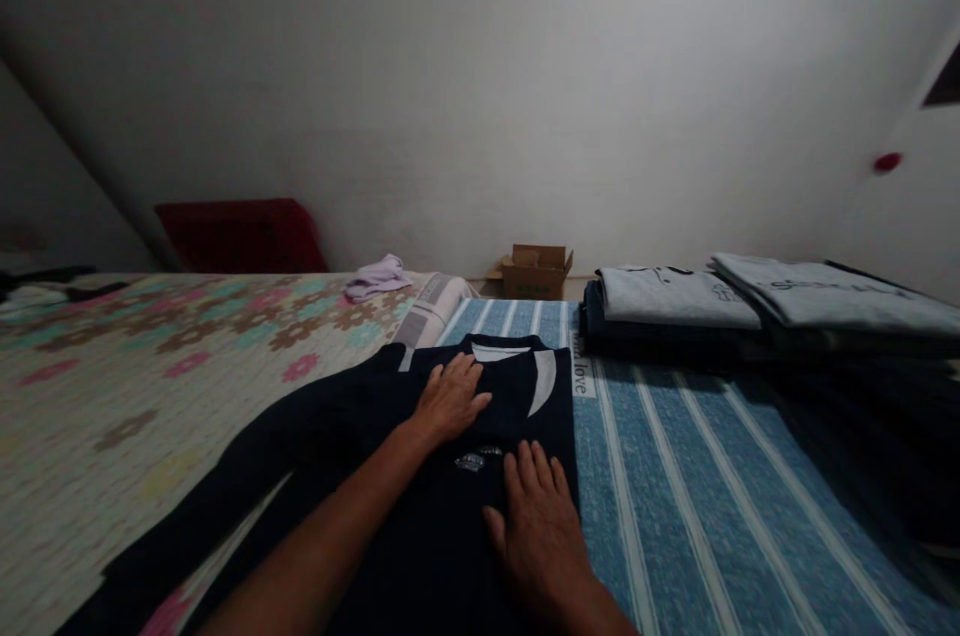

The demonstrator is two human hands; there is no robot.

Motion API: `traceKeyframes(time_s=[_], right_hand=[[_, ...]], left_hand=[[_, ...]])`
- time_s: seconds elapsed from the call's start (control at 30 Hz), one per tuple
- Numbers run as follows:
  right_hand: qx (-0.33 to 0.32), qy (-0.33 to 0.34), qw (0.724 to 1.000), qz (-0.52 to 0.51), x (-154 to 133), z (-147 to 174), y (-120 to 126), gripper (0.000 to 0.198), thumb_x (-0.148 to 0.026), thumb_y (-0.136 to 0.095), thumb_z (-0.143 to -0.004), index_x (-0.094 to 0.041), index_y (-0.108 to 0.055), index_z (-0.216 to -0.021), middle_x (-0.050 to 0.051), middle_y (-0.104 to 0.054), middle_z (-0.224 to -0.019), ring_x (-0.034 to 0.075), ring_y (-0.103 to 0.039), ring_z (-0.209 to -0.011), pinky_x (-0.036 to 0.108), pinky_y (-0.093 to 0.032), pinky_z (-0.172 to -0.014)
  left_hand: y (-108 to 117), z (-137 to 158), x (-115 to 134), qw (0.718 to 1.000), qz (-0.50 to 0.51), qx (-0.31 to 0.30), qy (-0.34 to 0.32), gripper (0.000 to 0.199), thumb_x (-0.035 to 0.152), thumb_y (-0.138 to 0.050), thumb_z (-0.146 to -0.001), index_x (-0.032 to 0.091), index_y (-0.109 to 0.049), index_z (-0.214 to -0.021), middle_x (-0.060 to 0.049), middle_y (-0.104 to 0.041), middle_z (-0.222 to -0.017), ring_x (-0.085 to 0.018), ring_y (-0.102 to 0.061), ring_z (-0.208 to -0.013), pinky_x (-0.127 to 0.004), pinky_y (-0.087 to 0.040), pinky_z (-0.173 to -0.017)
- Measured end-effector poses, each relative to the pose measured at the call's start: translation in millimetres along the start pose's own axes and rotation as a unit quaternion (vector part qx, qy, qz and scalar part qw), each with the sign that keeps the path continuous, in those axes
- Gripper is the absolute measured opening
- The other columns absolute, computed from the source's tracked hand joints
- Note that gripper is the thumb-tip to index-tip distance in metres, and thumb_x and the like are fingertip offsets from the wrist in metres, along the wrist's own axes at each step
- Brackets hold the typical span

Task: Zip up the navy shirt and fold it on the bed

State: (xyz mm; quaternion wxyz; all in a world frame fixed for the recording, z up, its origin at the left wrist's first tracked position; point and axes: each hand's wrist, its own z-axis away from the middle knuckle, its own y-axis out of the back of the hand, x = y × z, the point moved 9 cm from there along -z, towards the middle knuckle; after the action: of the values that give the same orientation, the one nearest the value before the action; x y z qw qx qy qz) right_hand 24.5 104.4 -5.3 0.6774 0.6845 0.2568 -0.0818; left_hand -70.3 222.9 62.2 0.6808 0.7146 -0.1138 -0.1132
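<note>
A dark navy long-sleeved top (420, 536) lies front up before me, its collar pointing away. It has a pale curved patch near the right shoulder and a small silvery print on the chest. My left hand (451, 398) rests on the upper chest just below the collar, fingers stretched out. Lower down, near the right edge of the top, my right hand (538, 516) lies flat with its fingers a little apart. One sleeve reaches out to the lower left. On the right side no sleeve shows.
Under the top are a blue striped cover (660, 476) and, leftward, a flowered cover (210, 386). Folded grey and dark clothes (675, 298) are stacked at the right, beside another pile (840, 296). Beyond are a lilac cloth (377, 277), a cardboard box (534, 274) and a dark red object (240, 234).
</note>
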Motion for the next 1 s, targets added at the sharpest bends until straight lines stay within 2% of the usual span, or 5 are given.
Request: traceKeyframes(time_s=[0.13,0.37,0.53,0.67,1.0], right_hand=[[0.003,0.001,1.000,0.000,-1.2,2.2,4.0,0.061,-0.046,-0.036,-0.088,-0.010,-0.037,-0.137,0.014,-0.026,-0.146,0.029,-0.016,-0.136,0.047,-0.012,-0.109],[-0.005,-0.002,1.000,0.014,-1.1,4.5,5.6,0.059,-0.046,-0.035,-0.089,-0.011,-0.037,-0.137,0.014,-0.026,-0.146,0.027,-0.016,-0.136,0.045,-0.011,-0.109],[0.000,-0.001,1.000,0.020,-1.2,5.8,6.3,0.059,-0.046,-0.034,-0.089,-0.012,-0.037,-0.137,0.013,-0.027,-0.146,0.027,-0.016,-0.136,0.044,-0.011,-0.109],[-0.006,-0.001,1.000,0.021,-1.8,6.3,6.4,0.058,-0.044,-0.035,-0.089,-0.011,-0.037,-0.137,0.013,-0.027,-0.146,0.027,-0.016,-0.136,0.045,-0.011,-0.109],[0.039,0.010,0.999,-0.017,2.6,5.3,6.1,0.060,-0.041,-0.041,-0.085,-0.009,-0.040,-0.135,0.016,-0.034,-0.142,0.031,-0.024,-0.133,0.047,-0.016,-0.108]], left_hand=[[11.3,42.5,-34.8,0.999,-0.032,0.011,0.031,0.049,0.041,-0.038,-0.088,0.014,-0.044,-0.128,-0.015,-0.035,-0.143,-0.026,-0.023,-0.135,-0.045,-0.022,-0.107],[2.9,91.4,-20.1,0.999,-0.043,0.013,0.026,0.046,0.030,-0.043,-0.085,0.016,-0.045,-0.129,-0.012,-0.033,-0.144,-0.024,-0.021,-0.136,-0.045,-0.021,-0.107],[30.6,110.5,-78.5,0.976,-0.145,0.068,0.149,0.057,0.024,-0.052,-0.078,0.010,-0.041,-0.132,-0.019,-0.027,-0.145,-0.031,-0.016,-0.136,-0.051,-0.016,-0.106],[31.8,115.8,-111.6,0.971,-0.137,0.002,0.197,0.072,0.024,-0.057,-0.071,0.015,-0.032,-0.138,-0.017,-0.022,-0.147,-0.032,-0.017,-0.135,-0.052,-0.018,-0.104],[87.8,105.4,-74.3,0.981,-0.089,0.082,0.151,0.026,0.010,-0.036,-0.080,0.011,-0.059,-0.092,-0.014,-0.061,-0.100,-0.027,-0.054,-0.093,-0.038,-0.039,-0.077]])
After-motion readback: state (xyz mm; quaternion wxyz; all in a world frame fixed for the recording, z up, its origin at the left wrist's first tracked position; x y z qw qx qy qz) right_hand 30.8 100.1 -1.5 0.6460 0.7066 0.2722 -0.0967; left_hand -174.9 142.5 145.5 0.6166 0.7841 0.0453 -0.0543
